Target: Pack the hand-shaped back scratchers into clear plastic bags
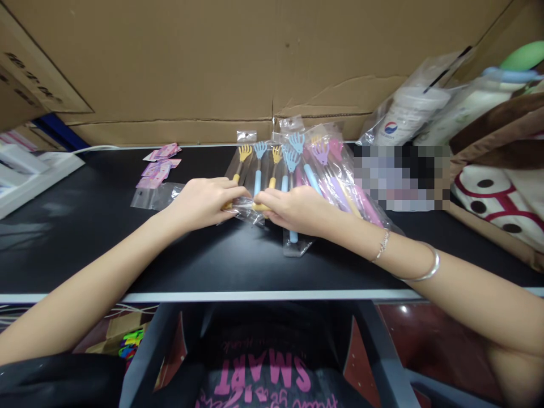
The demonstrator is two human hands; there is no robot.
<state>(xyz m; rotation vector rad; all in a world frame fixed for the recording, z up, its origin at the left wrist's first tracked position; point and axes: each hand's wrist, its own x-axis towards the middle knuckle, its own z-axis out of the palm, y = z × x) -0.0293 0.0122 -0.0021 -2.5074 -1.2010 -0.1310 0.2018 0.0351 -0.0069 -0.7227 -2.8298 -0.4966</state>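
My left hand [204, 199] is closed around a clear plastic bag [157, 196], whose flat end sticks out to the left. My right hand [297, 208] pinches a yellow handle [260, 207] that appears to belong to a back scratcher in that bag; its head is hidden. Just beyond my fingers lie several bagged back scratchers, heads pointing away: a yellow one [245, 152], a light blue one [260, 149] and a purple one [320, 152] among them. A blue handle end [293, 236] pokes out below my right hand.
Small pink-purple cards [155, 170] lie at the back left, near a white power strip [38, 175]. Cardboard [191, 62] walls the back. At right stand a bagged lidded cup [410, 113], a bottle [488, 96] and a brown-and-white cloth item [501, 187]. A white edge [272, 296] borders the black table.
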